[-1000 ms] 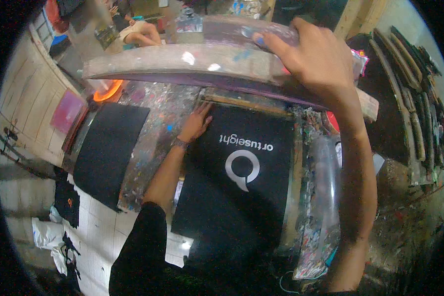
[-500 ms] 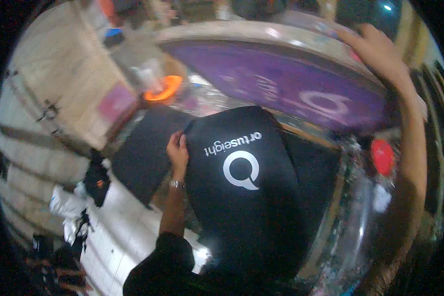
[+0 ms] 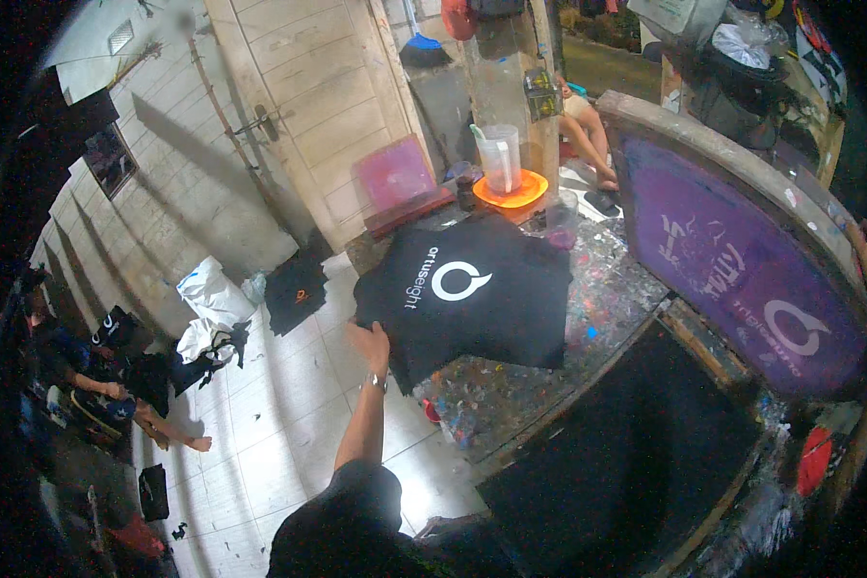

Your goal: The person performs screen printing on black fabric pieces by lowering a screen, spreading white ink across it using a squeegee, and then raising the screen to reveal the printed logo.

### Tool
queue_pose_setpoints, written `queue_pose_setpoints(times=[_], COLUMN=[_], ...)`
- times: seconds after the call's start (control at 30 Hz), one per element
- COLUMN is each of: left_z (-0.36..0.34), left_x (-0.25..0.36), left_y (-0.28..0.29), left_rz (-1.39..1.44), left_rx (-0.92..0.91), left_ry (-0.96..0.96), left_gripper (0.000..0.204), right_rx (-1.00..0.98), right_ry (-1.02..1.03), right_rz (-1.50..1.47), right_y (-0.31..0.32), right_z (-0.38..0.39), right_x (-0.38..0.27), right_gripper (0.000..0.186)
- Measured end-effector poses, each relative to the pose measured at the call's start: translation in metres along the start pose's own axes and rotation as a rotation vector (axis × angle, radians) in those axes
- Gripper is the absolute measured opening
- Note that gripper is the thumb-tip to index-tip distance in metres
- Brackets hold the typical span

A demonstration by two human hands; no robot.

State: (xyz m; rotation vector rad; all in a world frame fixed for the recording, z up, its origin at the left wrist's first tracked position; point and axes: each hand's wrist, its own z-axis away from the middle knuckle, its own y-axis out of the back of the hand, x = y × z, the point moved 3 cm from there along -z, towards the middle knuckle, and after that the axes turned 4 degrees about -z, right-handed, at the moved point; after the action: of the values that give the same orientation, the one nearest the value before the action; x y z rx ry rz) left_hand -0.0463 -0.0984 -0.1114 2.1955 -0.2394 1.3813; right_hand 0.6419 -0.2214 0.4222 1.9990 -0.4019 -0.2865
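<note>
A black fabric panel [image 3: 515, 332] with a white printed logo and lettering is spread over the near-left part of a paint-stained table [image 3: 602, 308]. My left hand [image 3: 368, 347] pinches the panel's left edge, its fingers closed on the cloth. At the far right my right hand [image 3: 865, 246], mostly cut off by the dark rim, grips the edge of a screen printing frame [image 3: 684, 236]. The frame has purple mesh with pale lettering and stands tilted up. Below it lies a dark flat printing board [image 3: 636, 443].
Behind the panel stand an orange plate [image 3: 512, 193] with a clear plastic jug [image 3: 501, 154] and a pinkish screen [image 3: 395, 173]. A red round lid [image 3: 814, 460] is at right. White bags [image 3: 214, 294] lie on the tiled floor; people sit at left and beyond the table.
The printed panel has moved off the printing board to the left, carried by my left hand, and now lies spread on the table. My view has swung left; the screen remains raised.
</note>
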Motion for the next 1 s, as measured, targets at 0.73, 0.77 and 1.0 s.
queue_pose_setpoints(times=[0.73,0.77,1.0], left_z=[0.352,0.351,0.283], left_x=[0.523,0.518,0.416], left_y=[-0.047,-0.049,-0.081], left_rz=[0.514,0.487,0.152], left_rx=[-0.359,-0.293,-0.293], left_ry=[-0.97,-1.025,-1.121], left_gripper=[0.129,0.134,0.122], right_rx=[-0.041,-0.052,-0.034], right_ry=[0.153,0.196,0.087], right_rz=[-0.245,-0.277,-0.229], right_y=[0.058,0.057,0.047], right_z=[0.013,0.013,0.005], right_x=[-0.06,-0.061,-0.055], right_gripper=[0.079,0.079,0.078])
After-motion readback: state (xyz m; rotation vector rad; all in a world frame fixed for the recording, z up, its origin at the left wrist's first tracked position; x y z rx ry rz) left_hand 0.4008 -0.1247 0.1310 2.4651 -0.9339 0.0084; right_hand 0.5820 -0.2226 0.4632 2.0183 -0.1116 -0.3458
